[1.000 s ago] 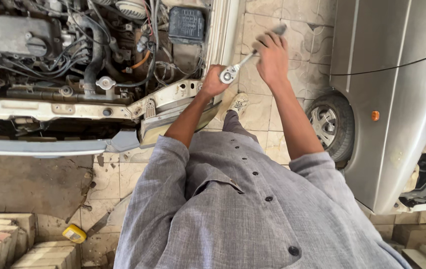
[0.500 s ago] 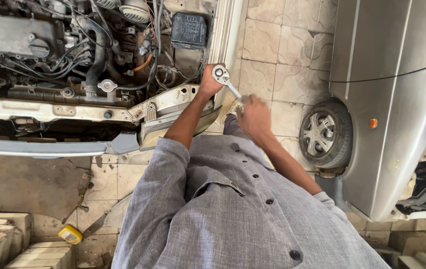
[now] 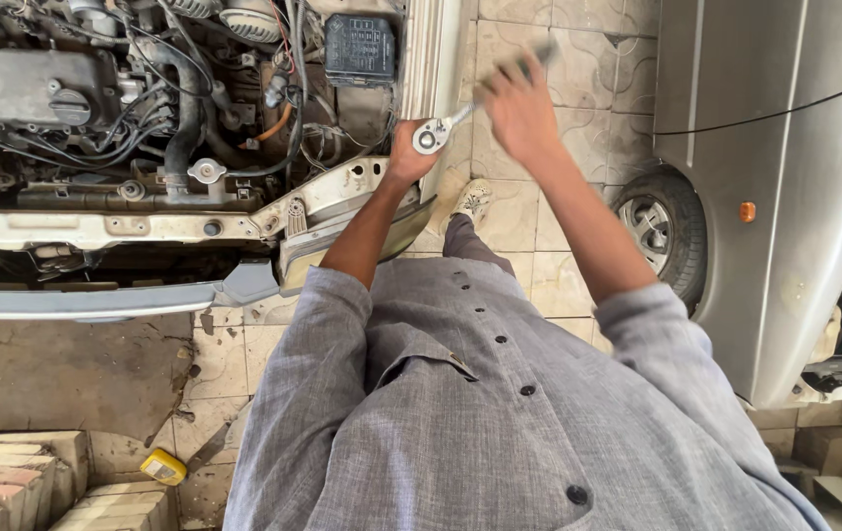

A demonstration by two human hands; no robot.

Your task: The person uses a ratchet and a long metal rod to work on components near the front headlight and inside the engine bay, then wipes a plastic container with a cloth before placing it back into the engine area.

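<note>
I see beige tiled floor [image 3: 529, 59], workshop. Two cars: open engine bay [image 3: 175, 108], silver car [image 3: 785, 197]. One ratchet wrench [image 3: 441, 128] at fender edge; left hand [image 3: 406, 157] fingers closed at head, right hand [image 3: 519, 113] gripping handle.

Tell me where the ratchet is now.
The ratchet is top centre in the head view, held by both hands at the open engine bay's right edge.
</note>
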